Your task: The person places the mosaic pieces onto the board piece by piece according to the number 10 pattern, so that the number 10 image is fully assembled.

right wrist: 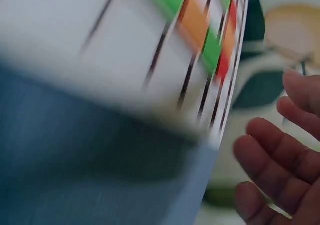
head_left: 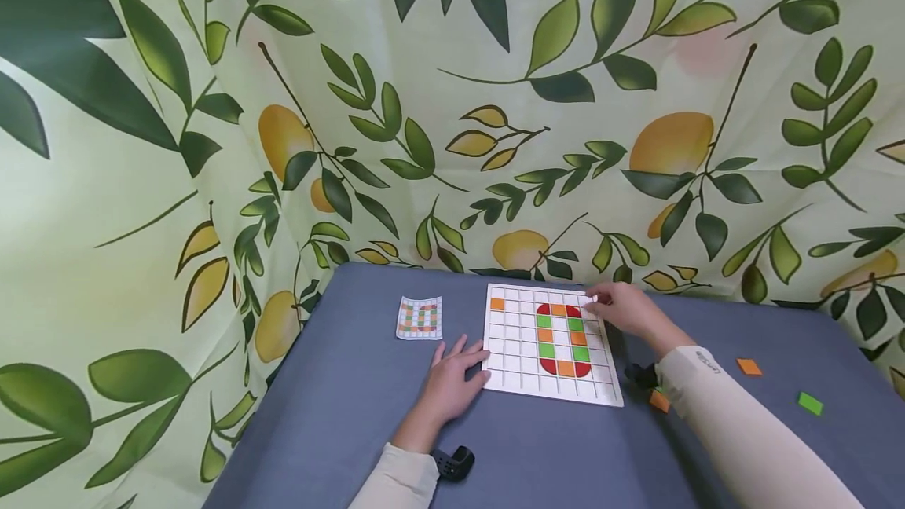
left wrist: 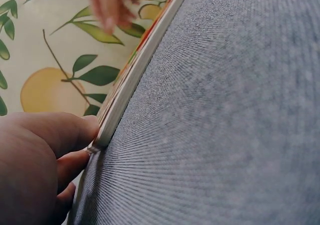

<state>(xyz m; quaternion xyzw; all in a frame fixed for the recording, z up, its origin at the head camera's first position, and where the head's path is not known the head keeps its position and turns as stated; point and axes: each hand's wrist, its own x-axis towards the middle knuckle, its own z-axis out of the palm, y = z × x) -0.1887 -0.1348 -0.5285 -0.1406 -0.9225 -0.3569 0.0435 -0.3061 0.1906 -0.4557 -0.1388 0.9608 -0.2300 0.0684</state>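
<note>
From my head, I see the white board (head_left: 511,353) lying flat on the blue-grey surface (head_left: 346,391) in front of me. A closed ring (head_left: 577,338) of red, orange and green tiles sits on its grid, red at the four corners, and a lone orange tile (head_left: 498,305) lies in the upper left. My left hand (head_left: 451,382) rests with its fingers spread, tips at the board's left edge. My right hand (head_left: 625,310) is at the far right corner, fingers loosely bent; I cannot tell from here whether they touch the board. A small printed card (head_left: 419,318) lies to the left of the board. To the right, a loose orange tile (head_left: 749,367) and a green tile (head_left: 810,403) lie well apart from it, and another orange piece (head_left: 659,400) shows beside my right cuff. A leaf-patterned cloth (head_left: 431,203) hangs behind.

From my left wrist, my thumb touches the board near its corner, and the right hand appears blurred beyond the edge.

From my right wrist, my fingers are half bent with small gaps between them, just beside the blurred board and its coloured tiles.
</note>
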